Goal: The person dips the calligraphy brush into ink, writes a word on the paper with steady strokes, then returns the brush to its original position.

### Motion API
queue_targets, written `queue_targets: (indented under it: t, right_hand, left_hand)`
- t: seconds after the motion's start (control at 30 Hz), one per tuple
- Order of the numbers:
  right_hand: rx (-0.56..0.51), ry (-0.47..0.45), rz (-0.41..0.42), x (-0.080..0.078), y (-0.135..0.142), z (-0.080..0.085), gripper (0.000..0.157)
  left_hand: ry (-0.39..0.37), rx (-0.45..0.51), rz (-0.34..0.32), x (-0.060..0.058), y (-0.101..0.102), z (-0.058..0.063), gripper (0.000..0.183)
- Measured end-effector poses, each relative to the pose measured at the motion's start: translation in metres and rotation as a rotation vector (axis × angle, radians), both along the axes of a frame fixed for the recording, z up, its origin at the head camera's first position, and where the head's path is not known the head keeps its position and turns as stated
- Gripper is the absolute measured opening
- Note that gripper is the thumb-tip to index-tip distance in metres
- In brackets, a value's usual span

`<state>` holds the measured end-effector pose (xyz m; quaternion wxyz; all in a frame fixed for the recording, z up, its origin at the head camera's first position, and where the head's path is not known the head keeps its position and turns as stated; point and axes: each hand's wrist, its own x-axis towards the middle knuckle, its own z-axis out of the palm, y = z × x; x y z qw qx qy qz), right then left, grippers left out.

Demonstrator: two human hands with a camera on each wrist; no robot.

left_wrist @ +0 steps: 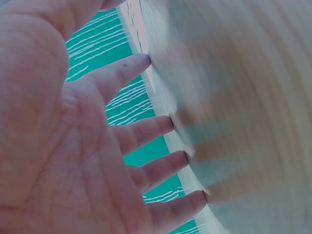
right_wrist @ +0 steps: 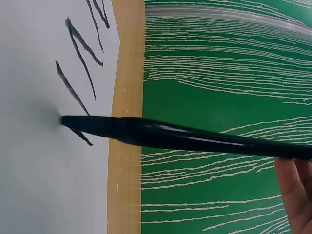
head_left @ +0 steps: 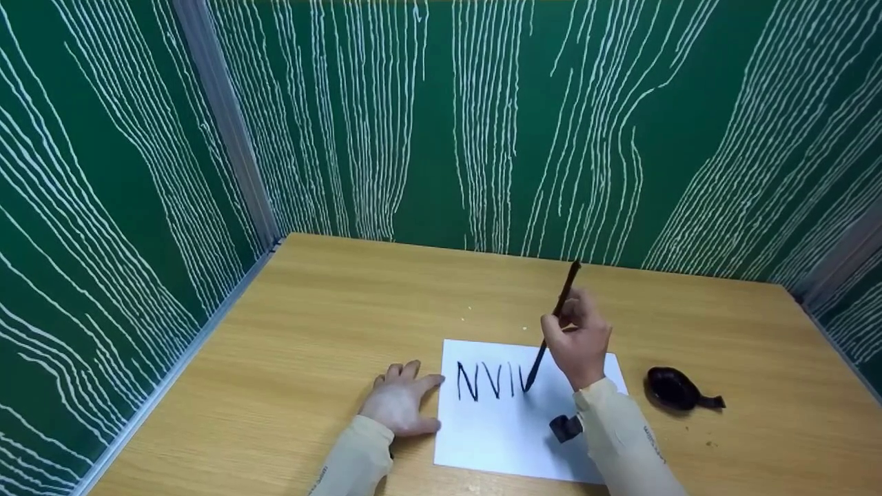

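Observation:
My right hand pinches a long black writing brush that slants up from a white sheet of paper. In the right wrist view, the brush has its dark tip on the sheet, at the end of a thin black stroke. The row of black strokes reads "NVI" followed by part of another letter. At the sheet's left edge lies my left hand, fingers spread, with index finger and thumb reaching that edge. The left wrist view shows its fingertips on the tabletop.
A small black dish with a short handle stands right of the paper. Several small specks lie on the wooden table. Green walls with white wavy lines rise around it. A black block sits at my right wrist.

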<state>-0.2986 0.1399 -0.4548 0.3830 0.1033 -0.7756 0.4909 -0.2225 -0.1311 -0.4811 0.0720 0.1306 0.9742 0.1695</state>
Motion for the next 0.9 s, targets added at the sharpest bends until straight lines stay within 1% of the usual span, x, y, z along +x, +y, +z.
queue_targets:
  t: [0.23,0.4,0.5,0.67,0.9]
  right_hand:
    - [-0.003,-0.004,0.023,0.0016,0.0010,0.0017,0.022]
    - [-0.082,0.024,-0.016,0.0023,0.0029,0.0056,0.026]
    - [-0.118,0.044,-0.043,0.0008,0.0044,0.0060,0.029]
    - [-0.101,0.063,-0.058,-0.0032,0.0060,0.0019,0.029]
    - [-0.095,0.034,-0.068,-0.0044,0.0074,-0.0010,0.028]
  left_hand:
    - [-0.005,-0.006,0.001,-0.0003,0.0009,0.0003,0.075]
    - [-0.002,-0.002,-0.003,-0.0003,0.0003,0.0007,0.076]
    - [-0.004,0.018,-0.007,-0.0006,-0.0006,0.0008,0.075]
    - [-0.011,0.051,-0.012,-0.0005,-0.0018,0.0006,0.075]
    - [-0.018,0.037,-0.008,-0.0002,-0.0007,0.0003,0.076]
